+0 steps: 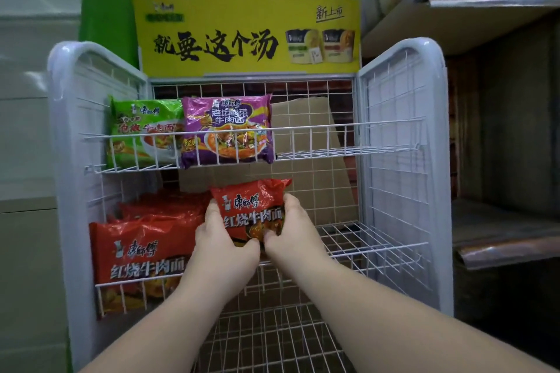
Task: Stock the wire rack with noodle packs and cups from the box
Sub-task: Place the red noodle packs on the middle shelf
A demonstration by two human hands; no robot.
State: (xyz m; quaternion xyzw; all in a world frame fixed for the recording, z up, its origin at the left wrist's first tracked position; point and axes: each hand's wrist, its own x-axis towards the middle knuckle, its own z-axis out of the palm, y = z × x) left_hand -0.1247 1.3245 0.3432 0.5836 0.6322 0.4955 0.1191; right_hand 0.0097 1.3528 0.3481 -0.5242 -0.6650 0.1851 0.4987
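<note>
Gripping a red noodle pack (pixel 253 209) from both sides, the left hand (pixel 222 239) and right hand (pixel 292 232) curl their fingers round its edges, holding it over the middle shelf of the white wire rack (pixel 397 136). Just left, a row of red packs (pixel 142 248) stands on that shelf. Up top, a green pack (pixel 142 130) sits beside a purple pack (pixel 227 129), under the yellow sign (pixel 245 35).
</note>
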